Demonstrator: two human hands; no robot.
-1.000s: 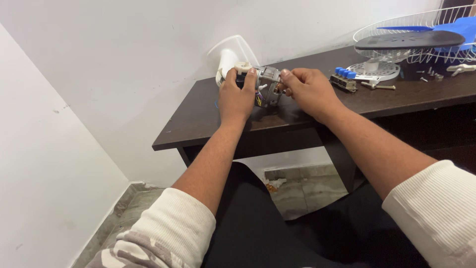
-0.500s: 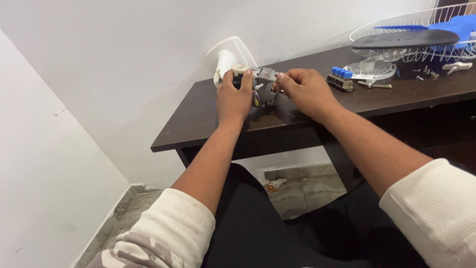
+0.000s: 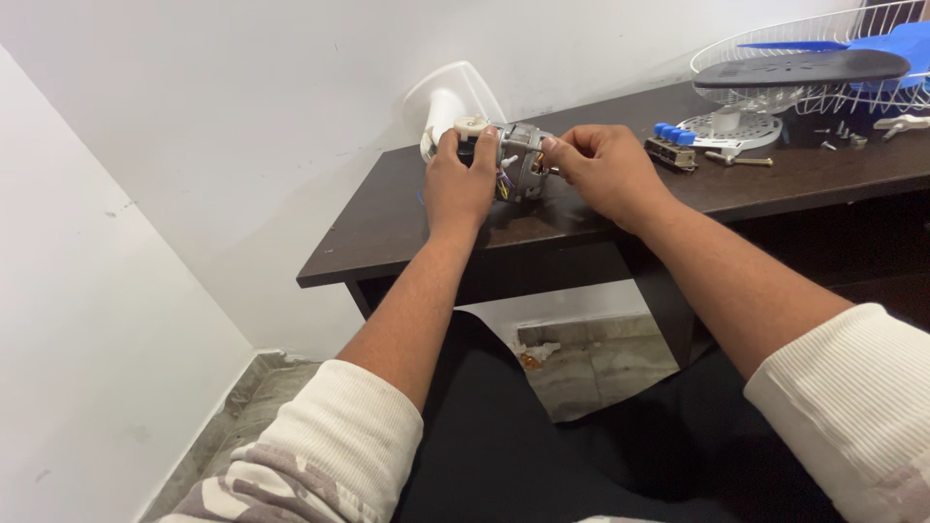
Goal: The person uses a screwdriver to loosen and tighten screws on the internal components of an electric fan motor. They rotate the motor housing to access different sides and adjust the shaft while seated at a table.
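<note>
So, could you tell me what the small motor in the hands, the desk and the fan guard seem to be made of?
Motor: bare metal, by its dull silver sheen, with coloured wires showing.
Desk: probably dark brown wood or laminate, smooth and faintly glossy.
Fan guard: thin wire, white-coated, seen as an open grille.

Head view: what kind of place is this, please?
Probably a home corner used for repairing a fan. Both hands, left hand and right hand, hold a small motor on a dark wooden table; a wire fan guard and a blue blade lie nearby.
</note>
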